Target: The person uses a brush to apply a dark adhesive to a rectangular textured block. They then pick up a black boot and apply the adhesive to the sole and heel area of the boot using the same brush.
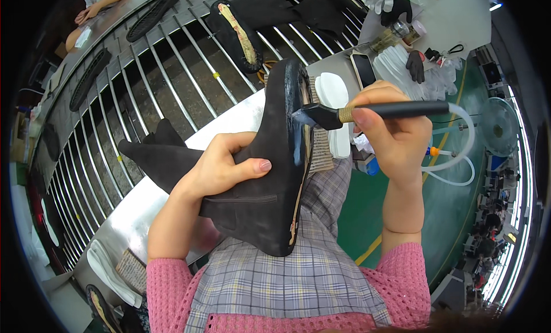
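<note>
A black suede boot [252, 195] lies on its side across my lap, its bottom turned to the right. My left hand [221, 166] is wrapped round the boot's ankle, thumb across the suede. In my right hand [393, 126] is a glue brush [396, 110] with a black handle, a brass-coloured collar and a pale hose running from its rear end. The brush's bristles [304, 118] touch the edge of the boot's bottom near the forefoot. Wet, whitish-blue glue [297, 146] coats part of that edge.
A metal roller conveyor [166, 86] runs along the left and far side, carrying another boot [238, 37] and several black soles [152, 16]. White insole-shaped pieces [333, 92] lie beside my boot. A phone [363, 69], jars [390, 37] and gloves [396, 8] sit far right. Another person's hand [89, 12] shows far left.
</note>
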Demonstrator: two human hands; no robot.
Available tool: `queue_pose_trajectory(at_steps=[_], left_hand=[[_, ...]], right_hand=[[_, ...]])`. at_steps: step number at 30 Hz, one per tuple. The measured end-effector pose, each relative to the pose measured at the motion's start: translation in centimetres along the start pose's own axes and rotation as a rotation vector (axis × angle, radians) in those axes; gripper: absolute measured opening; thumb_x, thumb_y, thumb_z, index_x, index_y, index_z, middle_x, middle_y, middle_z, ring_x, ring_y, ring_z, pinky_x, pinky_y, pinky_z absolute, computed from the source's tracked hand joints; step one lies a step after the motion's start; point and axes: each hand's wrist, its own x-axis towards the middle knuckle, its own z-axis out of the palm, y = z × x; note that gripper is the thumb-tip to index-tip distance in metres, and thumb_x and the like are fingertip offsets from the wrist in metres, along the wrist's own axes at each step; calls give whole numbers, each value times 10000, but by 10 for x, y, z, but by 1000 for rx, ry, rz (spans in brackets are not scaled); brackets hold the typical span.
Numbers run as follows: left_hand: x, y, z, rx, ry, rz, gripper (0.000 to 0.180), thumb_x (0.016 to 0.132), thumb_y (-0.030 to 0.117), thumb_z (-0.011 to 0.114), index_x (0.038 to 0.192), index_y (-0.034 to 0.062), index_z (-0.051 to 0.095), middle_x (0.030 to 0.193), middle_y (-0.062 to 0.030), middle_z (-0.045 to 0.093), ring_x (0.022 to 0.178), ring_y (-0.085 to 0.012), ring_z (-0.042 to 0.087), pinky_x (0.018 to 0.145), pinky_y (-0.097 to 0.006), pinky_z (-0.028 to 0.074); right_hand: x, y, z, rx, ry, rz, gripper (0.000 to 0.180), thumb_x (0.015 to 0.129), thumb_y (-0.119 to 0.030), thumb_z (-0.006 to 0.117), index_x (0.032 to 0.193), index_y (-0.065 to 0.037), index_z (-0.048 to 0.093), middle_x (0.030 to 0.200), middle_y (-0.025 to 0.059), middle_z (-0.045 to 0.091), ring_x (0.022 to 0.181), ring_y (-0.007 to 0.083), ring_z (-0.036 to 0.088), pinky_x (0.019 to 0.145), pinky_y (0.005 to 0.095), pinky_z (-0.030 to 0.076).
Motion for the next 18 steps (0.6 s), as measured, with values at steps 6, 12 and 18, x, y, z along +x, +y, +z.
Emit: queue_pose_trajectory(at_steps=[6,12,18], left_hand=[[3,-3,1,55,6,26,730,789,541,751,1125,-98,642,1012,-113,705,914,-171,672,814,-287,536],[6,2,3,8,14,66,761,796,562,738,1147,-106,634,1019,-121,705,924,-178,679,818,-295,547],[9,7,2,-25,31,99,415,881,300,695,1090,-58,677,967,-91,706,896,-138,641,820,-288,513]], right_hand=[[0,-12,-1,-273,-20,-272,187,751,-91,824,854,-25,682,785,54,670,690,200,601,625,305,468],[-12,-18,-5,-282,-97,-233,242,746,-140,840,866,-26,664,787,63,657,679,218,609,617,306,480],[-22,-18,-3,-300,-137,-220,250,728,-141,844,860,-32,662,777,72,648,676,231,617,596,314,490]])
